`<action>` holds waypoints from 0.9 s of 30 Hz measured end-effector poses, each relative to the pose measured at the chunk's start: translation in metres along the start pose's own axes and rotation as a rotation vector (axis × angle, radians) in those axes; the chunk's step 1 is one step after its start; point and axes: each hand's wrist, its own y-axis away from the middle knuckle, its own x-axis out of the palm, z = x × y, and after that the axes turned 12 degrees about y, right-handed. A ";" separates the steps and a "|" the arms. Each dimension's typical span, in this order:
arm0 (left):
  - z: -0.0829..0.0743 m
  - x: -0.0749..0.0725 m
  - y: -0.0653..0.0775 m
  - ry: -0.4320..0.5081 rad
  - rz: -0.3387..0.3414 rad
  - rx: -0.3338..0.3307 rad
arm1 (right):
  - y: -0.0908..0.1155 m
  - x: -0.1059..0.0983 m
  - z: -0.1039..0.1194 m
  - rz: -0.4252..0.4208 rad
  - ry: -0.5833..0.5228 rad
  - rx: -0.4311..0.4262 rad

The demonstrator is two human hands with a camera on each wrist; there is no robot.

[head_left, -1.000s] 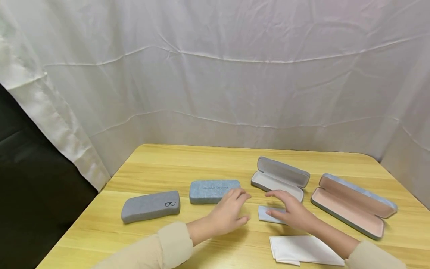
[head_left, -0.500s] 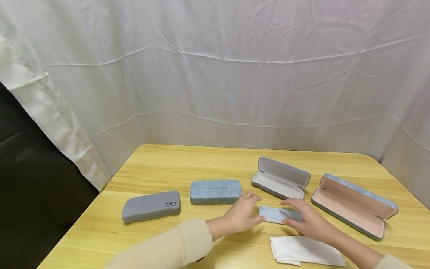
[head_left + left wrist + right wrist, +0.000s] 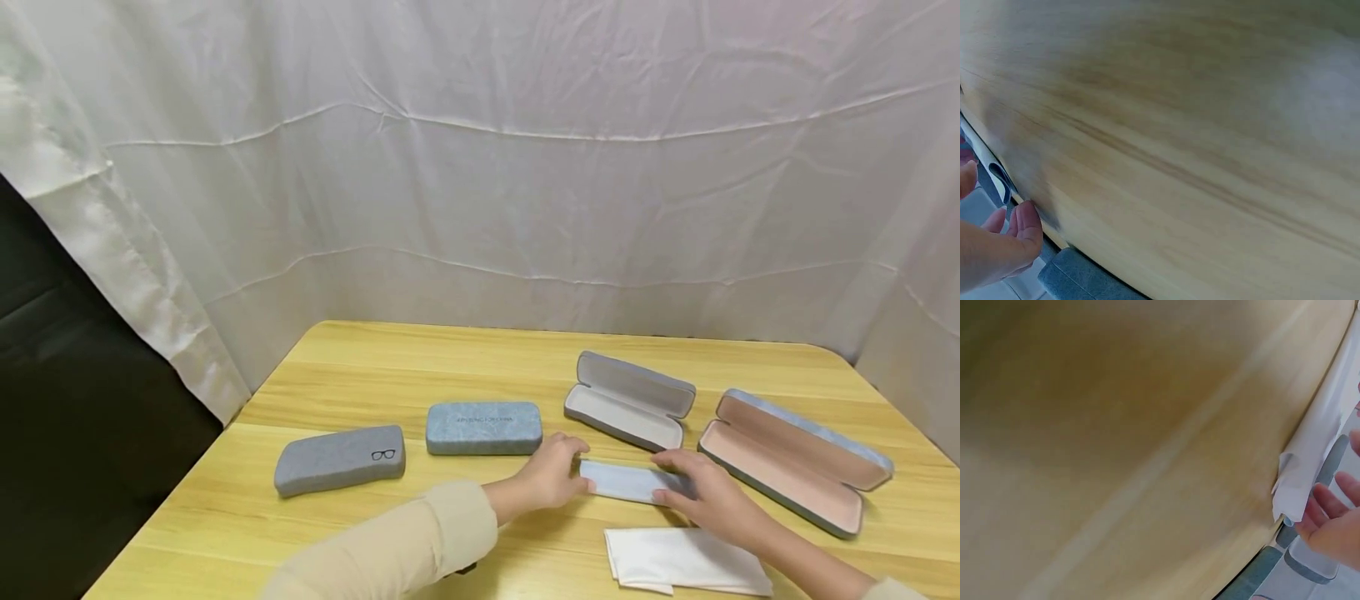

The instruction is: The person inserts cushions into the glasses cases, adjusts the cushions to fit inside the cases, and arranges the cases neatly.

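A light blue folded cloth lies flat on the table, between my two hands. At its left end is my left hand, thumb by the near corner and fingers by the far one, spread apart. My right hand covers the right end, with thumb and forefinger parted across the cloth's width. In the left wrist view my left hand has its fingertips down by the table beside the cloth's folded edge. The right wrist view shows my right hand with loosely bent fingers beside a white folded cloth.
A closed blue glasses case stands left of my hands, with a closed grey glasses case farther left. Behind the cloth is an opened grey case. To the right lies an opened blue case with pink lining. White curtain hangs behind.
Both hands have moved right and lowered to the ends of the light blue cloth, the left from beside the closed blue case. The cases and the white cloth have stayed put.
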 end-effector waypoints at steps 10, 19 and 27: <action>0.001 0.004 -0.008 0.028 -0.020 -0.024 | 0.004 -0.002 -0.010 0.028 0.051 0.097; 0.004 0.003 -0.013 0.081 -0.013 -0.050 | 0.006 -0.003 -0.018 0.041 0.079 0.073; 0.001 0.003 -0.016 0.068 -0.012 -0.065 | 0.004 -0.003 -0.026 0.031 0.109 -0.006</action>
